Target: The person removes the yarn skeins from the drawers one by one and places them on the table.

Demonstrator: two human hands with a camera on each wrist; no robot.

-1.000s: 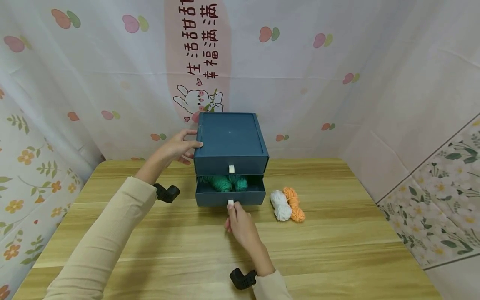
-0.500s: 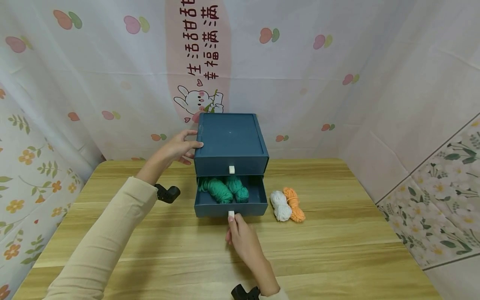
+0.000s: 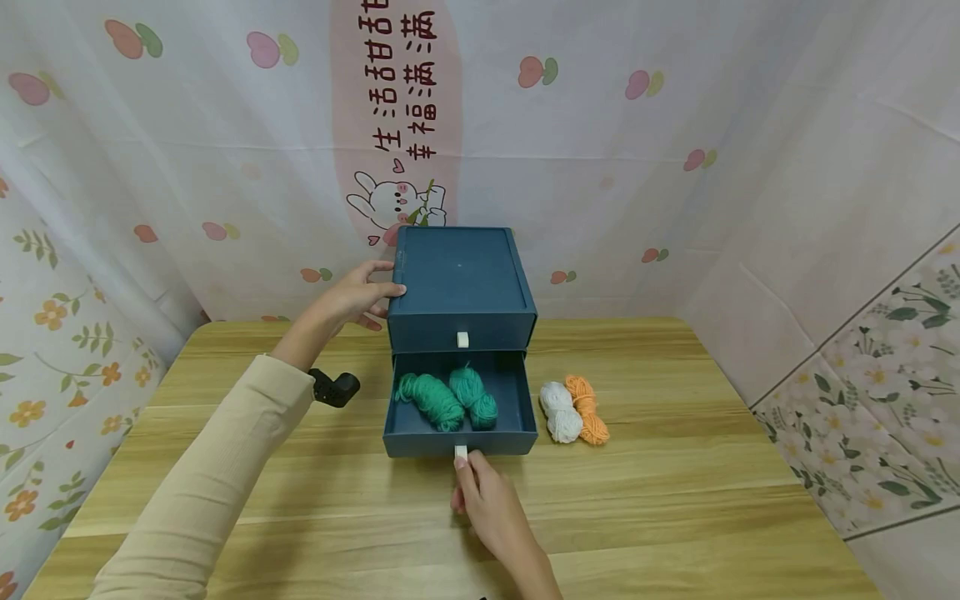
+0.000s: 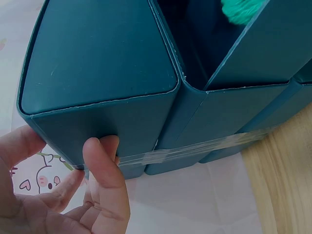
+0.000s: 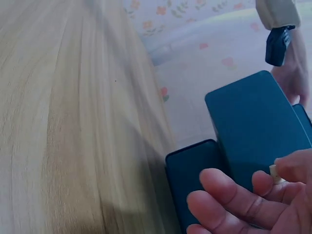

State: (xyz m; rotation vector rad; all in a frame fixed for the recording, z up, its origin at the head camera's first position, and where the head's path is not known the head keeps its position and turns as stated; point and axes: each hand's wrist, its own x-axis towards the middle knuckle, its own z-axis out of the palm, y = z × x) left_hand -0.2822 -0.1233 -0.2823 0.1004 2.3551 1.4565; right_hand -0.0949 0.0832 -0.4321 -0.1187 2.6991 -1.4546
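Note:
A dark blue drawer cabinet (image 3: 461, 271) stands at the back of the table, its middle drawer (image 3: 498, 443) pulled well out. Inside lie two green yarn skeins, a left one (image 3: 433, 402) and a right one (image 3: 474, 398). My right hand (image 3: 489, 504) pinches the drawer's small white pull tab (image 3: 461, 452) between thumb and curled fingers; the right wrist view shows the tab (image 5: 276, 173) at the fingertips. My left hand (image 3: 352, 298) rests against the cabinet's left side near its top edge, fingers spread and relaxed. Clear tape (image 4: 165, 155) runs across that side.
To the right of the drawer, a white skein (image 3: 561, 412) and an orange skein (image 3: 587, 410) lie side by side on the wooden table (image 3: 675, 500). The top drawer (image 3: 427, 332) is closed, and a lower drawer (image 5: 191, 170) shows beneath. A patterned curtain (image 3: 600, 208) hangs behind.
My right hand has drawn the middle drawer further out toward me, bringing both green skeins into full view. The left hand has stayed in place on the cabinet.

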